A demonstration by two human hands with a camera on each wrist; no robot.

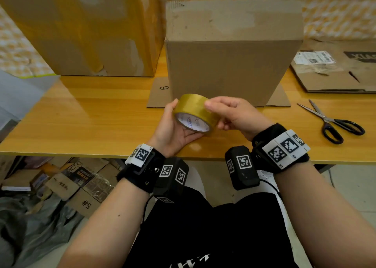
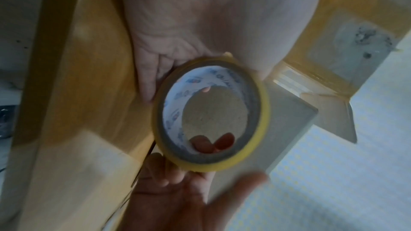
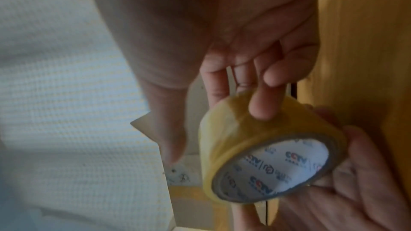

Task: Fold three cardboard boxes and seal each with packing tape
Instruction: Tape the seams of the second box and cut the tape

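A roll of yellowish packing tape (image 1: 194, 110) with a white printed core is held just above the table's front edge. My left hand (image 1: 173, 125) cradles it from below and the left, with fingers curled round its rim. My right hand (image 1: 227, 111) pinches it from the right, thumb on top of the outer band. The left wrist view looks through the roll (image 2: 263, 117); fingertips (image 2: 222, 142) show inside the core. In the right wrist view my fingers (image 3: 262, 104) lie on the roll (image 3: 240, 140). A plain brown box (image 1: 230, 64) stands just behind, its lower flaps flat on the table.
A large tape-striped box (image 1: 85, 28) stands at the back left. A flattened carton (image 1: 335, 70) with a shipping label lies at the right, and black-handled scissors (image 1: 333, 121) lie open in front of it. Under the wooden table (image 1: 91, 115) sit cardboard scraps and plastic bags.
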